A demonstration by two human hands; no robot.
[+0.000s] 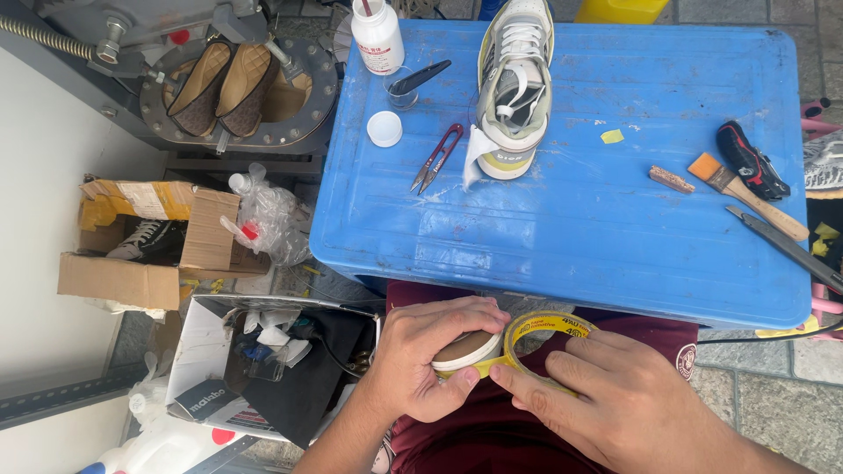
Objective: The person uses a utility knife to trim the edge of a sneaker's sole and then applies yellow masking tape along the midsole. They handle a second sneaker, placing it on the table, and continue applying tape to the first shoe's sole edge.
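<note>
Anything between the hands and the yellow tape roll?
Nothing visible. The left hand grips the tape roll directly, fingers curled over its top, and the right hand has a fingertip on the roll's edge, over the lap below the blue table.

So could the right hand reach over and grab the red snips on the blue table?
Probably yes. The red snips lie in the open on the blue table, with nothing stacked over them. But the right hand is busy on the yellow tape roll, so it would have to let go first.
</note>
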